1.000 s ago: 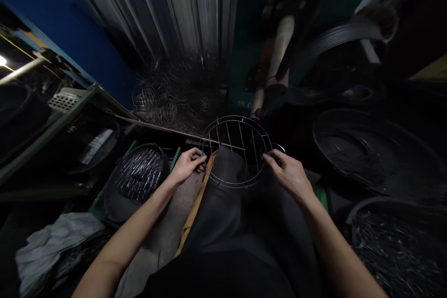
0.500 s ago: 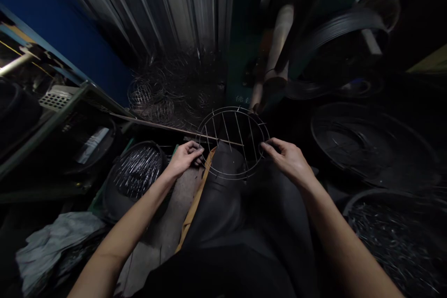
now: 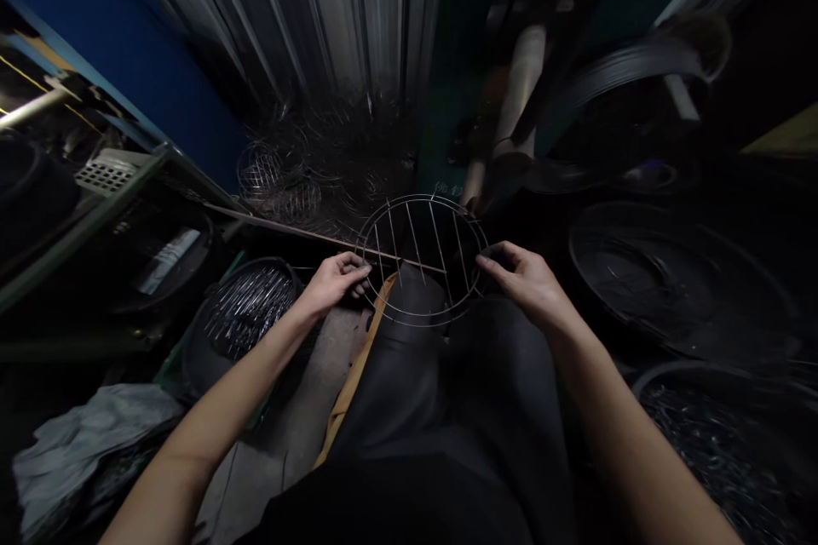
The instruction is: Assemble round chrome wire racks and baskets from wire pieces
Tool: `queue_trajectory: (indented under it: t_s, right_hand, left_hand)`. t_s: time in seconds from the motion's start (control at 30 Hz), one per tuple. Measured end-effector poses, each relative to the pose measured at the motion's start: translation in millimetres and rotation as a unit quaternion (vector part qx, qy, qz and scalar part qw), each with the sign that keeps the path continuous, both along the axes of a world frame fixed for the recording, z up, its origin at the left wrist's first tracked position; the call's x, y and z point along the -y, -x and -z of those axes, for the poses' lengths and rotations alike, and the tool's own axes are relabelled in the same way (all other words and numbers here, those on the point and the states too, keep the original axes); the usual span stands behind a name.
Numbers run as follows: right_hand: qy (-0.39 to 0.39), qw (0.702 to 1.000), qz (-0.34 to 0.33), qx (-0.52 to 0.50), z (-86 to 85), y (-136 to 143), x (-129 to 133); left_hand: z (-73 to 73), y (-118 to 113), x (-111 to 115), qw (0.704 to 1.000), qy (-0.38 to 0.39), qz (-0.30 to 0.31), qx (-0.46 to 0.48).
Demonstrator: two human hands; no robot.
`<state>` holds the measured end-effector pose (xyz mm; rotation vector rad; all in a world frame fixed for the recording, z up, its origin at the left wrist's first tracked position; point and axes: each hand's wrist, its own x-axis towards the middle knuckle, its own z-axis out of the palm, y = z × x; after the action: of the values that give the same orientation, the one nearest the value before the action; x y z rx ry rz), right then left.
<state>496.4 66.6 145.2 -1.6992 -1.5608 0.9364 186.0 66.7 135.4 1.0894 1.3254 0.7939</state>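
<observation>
Wire rack [image 3: 418,260]: round, over my knees; my left hand [image 3: 329,281] and right hand [image 3: 524,281] pinch opposite rims; best kept level.

Both arms outstretched, left hand [image 3: 331,279] and right hand [image 3: 525,281] pinching, fingers curled

Two hands, the left hand [image 3: 331,279] and right hand [image 3: 527,281], one round wire grid [image 3: 422,260] and four dark tubs are counted.

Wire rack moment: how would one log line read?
left hand: holds wire rack left rim | right hand: holds right rim | rack: over knees
</observation>
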Motion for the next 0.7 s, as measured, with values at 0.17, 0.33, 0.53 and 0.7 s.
queue_trajectory:
  t_s: [0.17,0.33,0.53,0.7]
  right_hand:
    - [-0.01,1.0,0.005,-0.028,-2.3,1.0,-5.1]
    - [-0.018,0.999,0.008,-0.029,-5.8,4.9,-2.8]
    - [-0.017,0.999,0.037,-0.021,-8.9,6.6,3.0]
    - [-0.024,0.997,0.068,-0.037,-5.7,-1.1,4.0]
  left_hand:
    - [-9.7,0.9,-7.9,1.0,0.006,0.001,0.008]
    - [-12.0,5.5,-5.7,1.0,0.009,0.006,0.009]
    - [-12.2,2.5,-1.6,1.0,0.017,-0.004,0.007]
    - [-14.3,-9.3,-16.8,0.999,0.02,0.025,0.014]
